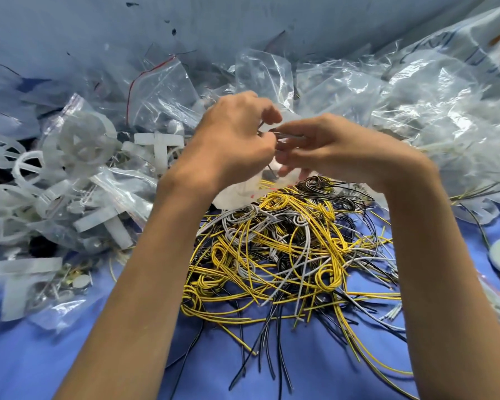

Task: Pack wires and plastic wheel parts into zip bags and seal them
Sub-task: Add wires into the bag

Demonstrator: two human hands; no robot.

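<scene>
Both hands meet just above the far edge of the wire pile (286, 255), working at a small zip bag (237, 194); the left hand (231, 140) has its fingers curled, pinching the bag's top edge, and the right hand (326, 145) pinches the same edge from the other side, though its fingertips are blurred; the bag hangs below them, touching the pile's far side; I cannot tell whether its mouth is being pulled open or pressed shut, nor what is inside beyond a hint of wire; left of the pile lie filled bags (119, 194) holding white wheel parts (84, 140), so I judge a fair share already packed; behind and right of the pile is a heap of empty bags (401, 96); the pile itself sits loose on the blue bench (315, 370), large and tangled, so most of the wire packing looks left to do.
</scene>
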